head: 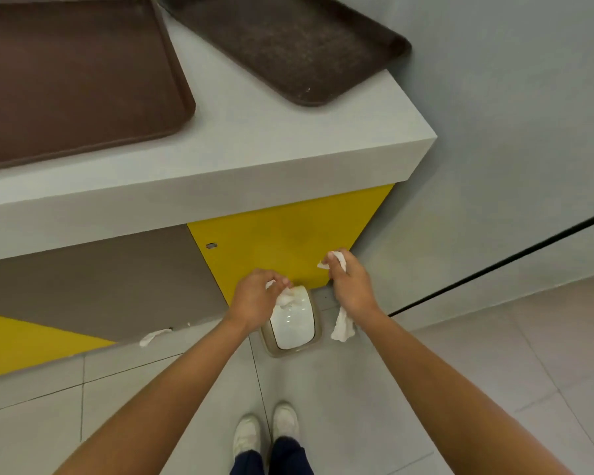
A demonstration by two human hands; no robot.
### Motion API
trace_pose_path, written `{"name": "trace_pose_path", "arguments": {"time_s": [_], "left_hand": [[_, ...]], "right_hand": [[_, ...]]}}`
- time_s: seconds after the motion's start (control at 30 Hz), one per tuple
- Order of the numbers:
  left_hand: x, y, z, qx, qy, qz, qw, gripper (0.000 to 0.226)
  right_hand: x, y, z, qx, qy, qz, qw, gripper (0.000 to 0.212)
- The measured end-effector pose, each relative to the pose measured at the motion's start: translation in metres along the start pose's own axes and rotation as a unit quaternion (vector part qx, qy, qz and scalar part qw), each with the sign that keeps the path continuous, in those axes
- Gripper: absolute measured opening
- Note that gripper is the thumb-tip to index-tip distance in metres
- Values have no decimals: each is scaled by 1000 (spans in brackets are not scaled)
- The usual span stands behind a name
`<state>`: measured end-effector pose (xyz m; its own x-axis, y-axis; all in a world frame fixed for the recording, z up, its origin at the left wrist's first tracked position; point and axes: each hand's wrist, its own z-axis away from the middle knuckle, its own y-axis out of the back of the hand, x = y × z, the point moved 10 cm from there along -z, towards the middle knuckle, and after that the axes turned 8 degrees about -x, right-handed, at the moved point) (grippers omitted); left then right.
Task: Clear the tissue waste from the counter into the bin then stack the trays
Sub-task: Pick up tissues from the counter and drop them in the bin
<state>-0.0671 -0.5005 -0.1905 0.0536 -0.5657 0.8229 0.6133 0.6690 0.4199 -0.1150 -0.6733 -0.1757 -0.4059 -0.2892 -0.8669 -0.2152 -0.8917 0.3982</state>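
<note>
My left hand pinches a tissue wad right over the bin's swing lid; my right hand clutches another tissue just beside the lid, so left drops first.

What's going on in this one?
A person stands at a small bin on the floor, a crumpled tissue in each hand. The left hand holds its tissue at the bin's white lid; the right hand holds tissue just right of it. Another scrap lies on the floor. Two brown trays sit unstacked on the counter.
</note>
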Motion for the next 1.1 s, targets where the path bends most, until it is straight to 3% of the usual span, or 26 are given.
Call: {"name": "trace_pose_path", "arguments": {"time_s": [0.17, 0.27, 0.37, 0.47, 0.63, 0.77, 0.93, 1.1], "left_hand": [[-68, -35, -34, -16, 44, 64, 997, 17], [-108, -56, -51, -28, 64, 66, 995, 20], [-145, -78, -68, -50, 56, 80, 994, 13], [-177, -98, -82, -65, 63, 75, 993, 14], [-229, -132, -100, -98, 91, 28, 991, 23], [-260, -154, -118, -94, 97, -20, 991, 32], [-268, -179, -141, -93, 14, -134, 987, 32], [-262, -200, -147, -120, -70, -261, 955, 40]], "right_hand": [[96, -21, -16, 50, -129, -33, 990, 53], [153, -39, -26, 63, -199, -86, 974, 44], [196, -61, -31, 34, -253, -106, 961, 12], [226, -78, -43, -2, -276, -71, 958, 36], [282, -113, -59, -71, -239, 18, 968, 45], [330, -142, -68, -91, -214, 56, 971, 32], [360, -168, -83, -100, -168, 146, 970, 14], [379, -189, -94, -111, -140, 158, 971, 17]]}}
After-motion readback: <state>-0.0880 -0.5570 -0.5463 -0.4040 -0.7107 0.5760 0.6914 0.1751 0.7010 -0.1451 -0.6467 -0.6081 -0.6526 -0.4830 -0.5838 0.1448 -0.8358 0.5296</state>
